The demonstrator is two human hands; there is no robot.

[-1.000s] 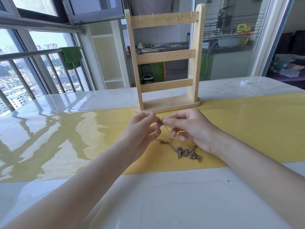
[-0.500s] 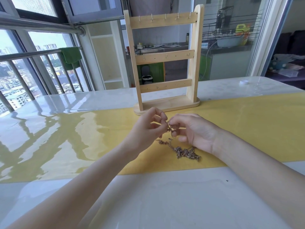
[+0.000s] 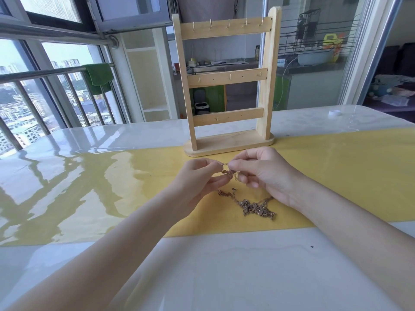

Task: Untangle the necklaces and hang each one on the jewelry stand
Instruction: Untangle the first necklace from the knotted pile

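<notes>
A tangle of thin gold-coloured necklaces [image 3: 253,206] lies on the yellow runner, with one end lifted between my hands. My left hand [image 3: 199,178] pinches that raised chain with thumb and fingers. My right hand [image 3: 262,173] pinches the same chain right beside it, fingertips almost touching the left ones. Behind my hands stands the wooden jewelry stand [image 3: 228,79], with three crossbars carrying small hooks and nothing hanging on them. Part of the chain is hidden under my fingers.
The glossy white table [image 3: 202,265] carries a yellow runner [image 3: 348,176] across its middle. A small white cap [image 3: 334,112] sits at the far right. Window railing is to the left and glass doors stand behind the stand.
Both hands stay together on the raised chain. They dipped slightly towards the table and came back up, working the chain between the fingertips. The pile on the runner has barely shifted.
</notes>
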